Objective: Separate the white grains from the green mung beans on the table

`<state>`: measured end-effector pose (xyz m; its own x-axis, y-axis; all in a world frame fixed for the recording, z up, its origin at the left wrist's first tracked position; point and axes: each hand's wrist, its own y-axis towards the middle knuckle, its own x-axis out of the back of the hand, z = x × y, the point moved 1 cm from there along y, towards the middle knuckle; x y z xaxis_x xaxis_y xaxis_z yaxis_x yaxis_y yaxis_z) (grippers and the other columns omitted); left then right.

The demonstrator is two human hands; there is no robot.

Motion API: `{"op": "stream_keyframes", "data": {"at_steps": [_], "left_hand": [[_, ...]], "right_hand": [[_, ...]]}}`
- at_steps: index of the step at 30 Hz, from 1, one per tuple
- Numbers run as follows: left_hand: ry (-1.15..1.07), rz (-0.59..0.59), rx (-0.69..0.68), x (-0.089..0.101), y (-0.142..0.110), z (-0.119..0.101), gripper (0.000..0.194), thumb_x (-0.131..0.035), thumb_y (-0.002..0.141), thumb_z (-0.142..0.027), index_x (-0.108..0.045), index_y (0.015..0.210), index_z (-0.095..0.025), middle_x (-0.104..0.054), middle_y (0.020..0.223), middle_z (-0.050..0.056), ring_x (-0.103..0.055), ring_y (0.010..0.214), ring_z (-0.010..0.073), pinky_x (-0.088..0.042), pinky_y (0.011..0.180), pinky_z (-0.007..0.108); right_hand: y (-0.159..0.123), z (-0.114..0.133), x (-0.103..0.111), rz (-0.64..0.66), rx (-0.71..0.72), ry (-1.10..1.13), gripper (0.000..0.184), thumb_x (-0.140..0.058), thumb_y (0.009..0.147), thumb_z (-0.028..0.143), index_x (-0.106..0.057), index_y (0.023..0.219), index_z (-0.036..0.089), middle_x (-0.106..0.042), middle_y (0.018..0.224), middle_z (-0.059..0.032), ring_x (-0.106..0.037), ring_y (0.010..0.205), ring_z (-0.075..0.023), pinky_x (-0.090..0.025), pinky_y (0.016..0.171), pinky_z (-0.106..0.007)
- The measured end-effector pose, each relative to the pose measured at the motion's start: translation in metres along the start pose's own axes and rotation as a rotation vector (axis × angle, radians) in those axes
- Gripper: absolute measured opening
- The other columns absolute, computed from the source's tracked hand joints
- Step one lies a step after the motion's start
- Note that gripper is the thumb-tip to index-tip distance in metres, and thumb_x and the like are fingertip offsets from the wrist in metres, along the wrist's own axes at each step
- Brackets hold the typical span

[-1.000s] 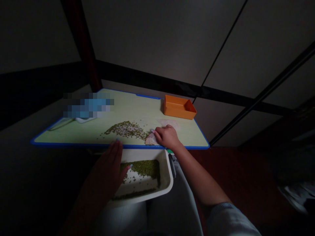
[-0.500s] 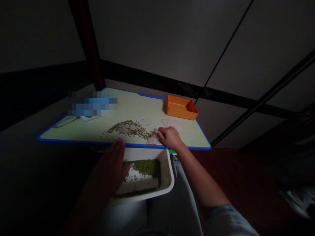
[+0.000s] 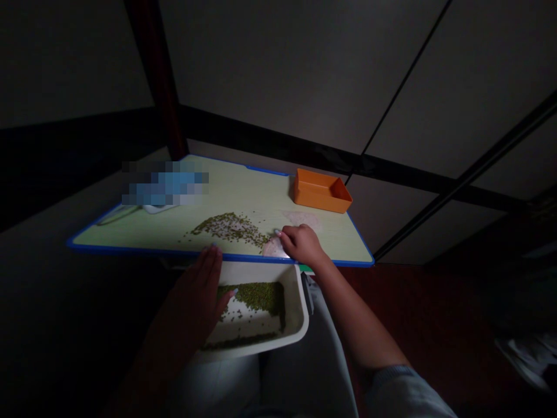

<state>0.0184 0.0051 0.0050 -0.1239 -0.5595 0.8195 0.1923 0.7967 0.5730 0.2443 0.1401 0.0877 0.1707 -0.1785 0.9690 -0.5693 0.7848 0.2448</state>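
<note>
- Since the earlier frame, little has moved: the view has shifted slightly, so the table (image 3: 213, 183) sits a touch further right, and the pink patch (image 3: 273, 249) beside our right hand (image 3: 302, 241) shows fewer green specks and a brighter glint.
- That right hand rests over the table's near edge, right of its middle, fingers curled and thumb turned toward the loose beans (image 3: 225, 225); we cannot tell whether its grip is clenched on something.
- Our left hand (image 3: 201, 284) is extended with its grip released and nothing visible in it, fingertips at the near edge left of the middle, thumb over the white bin (image 3: 302, 307).
- The loose beans lie spread toward the near edge, their right end reaching the pink patch, a few strays lying off to the left.
- More beans (image 3: 261, 295) are heaped inside the bin, just below the near edge.
- The orange box (image 3: 319, 200) stands by the far right corner.
- We judge the step in hand to be close work at the right end of the spread, the right hand busy and the left waiting.
- The next move, we think, calls for light fingertip control, keeping small beans from rolling off the near edge beside the bin.
</note>
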Motion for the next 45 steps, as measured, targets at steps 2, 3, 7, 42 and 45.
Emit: {"op": "stream_keyframes", "data": {"at_steps": [2,3,7,42,45], "left_hand": [[0.006,-0.01,-0.014,0.001,0.0,0.0,0.076,-0.036,0.089,-0.05,-0.021,0.147,-0.002,-0.036,0.151,0.025,-0.034,0.142,0.0336,-0.037,0.111,0.048],[0.006,-0.016,-0.018,0.001,0.001,0.0,0.076,-0.036,0.089,-0.049,-0.021,0.146,-0.001,-0.037,0.151,0.025,-0.034,0.142,0.0339,-0.038,0.11,0.048],[-0.001,-0.015,0.005,0.0,0.001,-0.001,0.076,-0.034,0.089,-0.05,-0.02,0.147,-0.003,-0.037,0.151,0.025,-0.035,0.141,0.0341,-0.039,0.109,0.05],[0.017,-0.067,-0.03,-0.01,-0.001,0.006,0.08,-0.033,0.089,-0.055,-0.019,0.148,-0.003,-0.039,0.149,0.026,-0.036,0.14,0.035,-0.04,0.108,0.049],[0.041,-0.068,-0.037,-0.01,-0.001,0.007,0.082,-0.032,0.089,-0.056,-0.016,0.148,-0.003,-0.04,0.148,0.026,-0.037,0.14,0.0353,-0.041,0.107,0.05]], "right_hand": [[0.0,0.0,0.0,-0.02,-0.055,-0.023,0.037,-0.037,0.1,0.037,-0.069,0.089,0.021,-0.074,0.08,-0.0059,-0.064,0.073,-0.0187,-0.031,0.07,-0.028],[0.001,0.0,0.0,-0.022,-0.081,-0.036,0.037,-0.037,0.1,0.037,-0.069,0.09,0.021,-0.074,0.082,-0.0064,-0.065,0.074,-0.019,-0.031,0.07,-0.028],[0.004,0.004,0.001,-0.002,-0.101,-0.078,0.037,-0.036,0.1,0.038,-0.068,0.093,0.021,-0.075,0.083,-0.0068,-0.065,0.074,-0.0191,-0.032,0.074,-0.029],[-0.012,-0.043,0.007,-0.169,-0.394,-0.035,0.037,-0.036,0.1,0.036,-0.066,0.086,0.02,-0.073,0.079,-0.0064,-0.059,0.065,-0.0161,-0.024,0.062,-0.029],[-0.015,-0.043,0.005,-0.193,-0.46,-0.027,0.038,-0.035,0.1,0.036,-0.066,0.085,0.02,-0.073,0.079,-0.0064,-0.06,0.066,-0.0161,-0.024,0.062,-0.029]]}}
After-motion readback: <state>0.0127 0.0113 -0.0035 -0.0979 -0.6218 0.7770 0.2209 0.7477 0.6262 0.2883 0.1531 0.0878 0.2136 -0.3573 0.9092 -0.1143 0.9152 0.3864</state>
